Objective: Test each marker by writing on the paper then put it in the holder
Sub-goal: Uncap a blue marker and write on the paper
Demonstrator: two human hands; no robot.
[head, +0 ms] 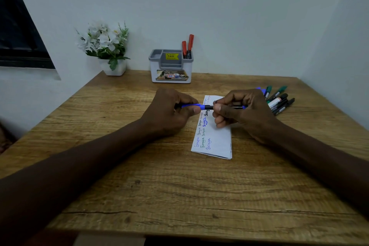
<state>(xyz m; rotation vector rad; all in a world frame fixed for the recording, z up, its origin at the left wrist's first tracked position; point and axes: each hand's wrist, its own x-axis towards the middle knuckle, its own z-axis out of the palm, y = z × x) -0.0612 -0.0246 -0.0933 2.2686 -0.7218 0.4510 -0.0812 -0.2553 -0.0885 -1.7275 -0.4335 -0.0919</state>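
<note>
Left hand [169, 113] grips cap of blue marker [207, 107], right hand [244, 111] its barrel. Two red markers [188, 47] in holder [170, 69]; marker pile [278, 100] likely untested.

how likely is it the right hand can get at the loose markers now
Likely yes for reach: the loose markers lie just beyond the right hand, nothing between. But its grip is taken by the blue marker, shared with the left hand.

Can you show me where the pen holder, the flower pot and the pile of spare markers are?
pen holder [171, 75]: head view, label on its front wall.
flower pot [120, 69]: head view, white front side.
pile of spare markers [278, 103]: head view, middle marker's white barrel.
</note>
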